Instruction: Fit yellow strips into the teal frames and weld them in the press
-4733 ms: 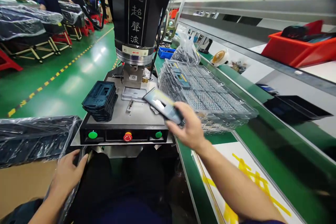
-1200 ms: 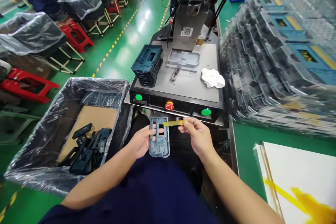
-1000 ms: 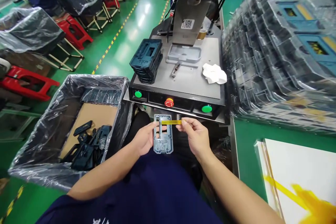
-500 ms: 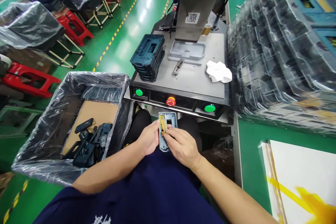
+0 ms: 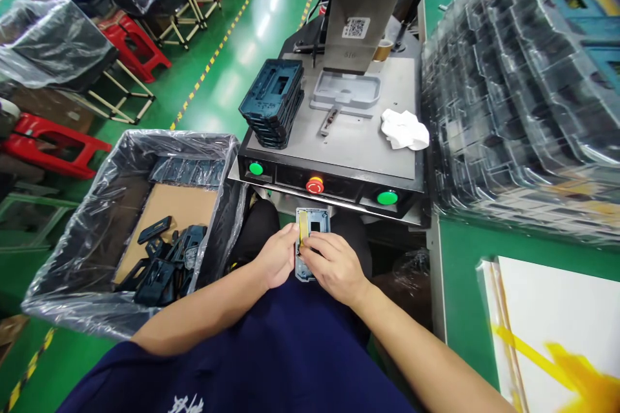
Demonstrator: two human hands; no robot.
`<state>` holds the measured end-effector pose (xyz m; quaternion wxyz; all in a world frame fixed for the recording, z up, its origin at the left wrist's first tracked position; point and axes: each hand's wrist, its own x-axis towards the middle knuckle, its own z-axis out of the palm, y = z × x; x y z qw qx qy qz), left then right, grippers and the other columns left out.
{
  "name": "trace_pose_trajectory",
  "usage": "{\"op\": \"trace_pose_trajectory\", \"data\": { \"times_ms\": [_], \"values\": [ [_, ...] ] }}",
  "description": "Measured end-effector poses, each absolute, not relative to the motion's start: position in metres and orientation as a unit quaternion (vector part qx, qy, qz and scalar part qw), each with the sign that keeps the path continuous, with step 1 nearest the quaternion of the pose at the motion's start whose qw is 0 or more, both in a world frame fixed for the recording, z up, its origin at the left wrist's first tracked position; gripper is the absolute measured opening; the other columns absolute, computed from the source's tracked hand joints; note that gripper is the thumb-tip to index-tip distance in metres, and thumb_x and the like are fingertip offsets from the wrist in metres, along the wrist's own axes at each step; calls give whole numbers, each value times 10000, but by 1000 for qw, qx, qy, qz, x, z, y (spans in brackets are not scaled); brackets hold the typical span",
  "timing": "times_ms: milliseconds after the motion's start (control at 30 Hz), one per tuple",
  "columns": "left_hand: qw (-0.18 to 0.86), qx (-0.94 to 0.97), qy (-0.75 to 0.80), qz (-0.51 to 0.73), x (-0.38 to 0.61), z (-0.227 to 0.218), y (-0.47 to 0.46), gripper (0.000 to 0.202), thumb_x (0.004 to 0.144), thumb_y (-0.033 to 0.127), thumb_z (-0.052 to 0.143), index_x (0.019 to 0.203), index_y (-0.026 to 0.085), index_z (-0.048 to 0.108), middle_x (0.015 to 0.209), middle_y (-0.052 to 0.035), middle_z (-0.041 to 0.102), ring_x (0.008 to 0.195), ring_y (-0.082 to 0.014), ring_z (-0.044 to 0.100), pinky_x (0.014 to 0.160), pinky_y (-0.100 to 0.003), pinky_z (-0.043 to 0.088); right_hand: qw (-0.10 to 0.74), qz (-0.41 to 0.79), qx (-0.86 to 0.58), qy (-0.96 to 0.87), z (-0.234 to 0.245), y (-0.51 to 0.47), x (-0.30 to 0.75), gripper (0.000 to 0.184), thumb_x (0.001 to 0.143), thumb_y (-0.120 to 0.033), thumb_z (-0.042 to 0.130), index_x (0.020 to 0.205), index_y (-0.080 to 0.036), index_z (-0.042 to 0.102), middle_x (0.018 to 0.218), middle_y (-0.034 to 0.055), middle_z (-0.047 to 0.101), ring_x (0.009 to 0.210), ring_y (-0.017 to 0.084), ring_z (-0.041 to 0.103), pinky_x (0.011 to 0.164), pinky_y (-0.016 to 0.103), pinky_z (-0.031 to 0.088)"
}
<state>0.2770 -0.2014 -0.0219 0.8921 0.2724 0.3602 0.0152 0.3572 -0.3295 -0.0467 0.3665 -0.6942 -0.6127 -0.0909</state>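
Close to my body, my left hand [image 5: 278,257] grips the left edge of a blue-grey plastic housing [image 5: 320,221] with a rectangular cutout. A yellow strip [image 5: 303,227] lies lengthwise along the housing's left side. My right hand [image 5: 336,266] is closed at the strip's lower end, its thumb and fingertips pressed against it; whether it still pinches the strip or only pushes on it is hard to see. The fingers cover part of the housing's middle.
Ahead stands a press with green buttons [image 5: 387,197], a red stop button [image 5: 314,185], a grey fixture [image 5: 345,91], stacked housings [image 5: 272,100] and a white cloth [image 5: 405,130]. Left is a lined bin [image 5: 227,206] of dark parts; right, stacked clear trays [image 5: 489,110] and a white sheet [image 5: 557,316].
The yellow strip has gone from tilted above the housing to lying straight along its left side. My right hand has shifted slightly with it, while my left hand keeps its grip.
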Motion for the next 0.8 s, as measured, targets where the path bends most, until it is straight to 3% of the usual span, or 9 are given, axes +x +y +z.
{"op": "trace_pose_trajectory", "data": {
  "times_ms": [133,300,433,533,600,700,800],
  "values": [
    [893,268,362,18,277,-22,-202,114,864,252,647,886,152,595,850,-32,636,804,-124,619,804,-251,500,377,-56,-692,-613,-48,-329,358,139,964,-177,554,981,-159,691,995,65,706,1028,227,616,898,381,497],
    [898,262,352,43,279,-20,-200,59,863,207,622,876,154,600,855,-36,642,861,-139,626,882,-272,483,390,-34,-690,-609,-46,-332,357,180,934,-184,570,1095,-164,647,1090,92,681,1128,261,578,991,451,461],
    [899,265,344,54,280,-18,-196,140,793,158,671,914,159,600,865,-40,663,838,-163,644,886,-330,485,386,-60,-731,-560,-41,-333,356,422,908,-341,611,1287,-170,538,1252,161,588,1210,334,519,1005,524,441],
    [900,241,351,94,282,-21,-196,270,702,92,706,943,158,603,902,-52,676,844,-182,652,879,-362,482,336,-23,-783,-523,-40,-332,352,694,876,-544,596,1401,-126,417,1373,239,456,1259,403,451,1006,566,432],
    [902,223,351,120,283,-26,-196,296,656,74,723,917,152,605,888,-49,666,829,-175,646,864,-360,481,301,15,-813,-499,-40,-329,349,760,880,-602,539,1427,-103,371,1396,267,409,1269,409,432,1024,557,426],
    [905,232,338,115,283,-34,-193,305,619,115,764,877,141,604,830,-22,625,759,-138,615,805,-327,483,289,35,-834,-469,-41,-322,351,774,889,-652,452,1428,-104,369,1328,243,468,1231,394,474,1012,539,449],
    [893,321,309,65,280,-39,-182,349,682,258,773,970,155,604,895,-26,626,800,-133,610,777,-305,495,292,29,-827,-480,-38,-318,365,865,854,-751,397,1426,-101,389,1234,225,535,1156,412,532,943,570,485]
  ]
}}
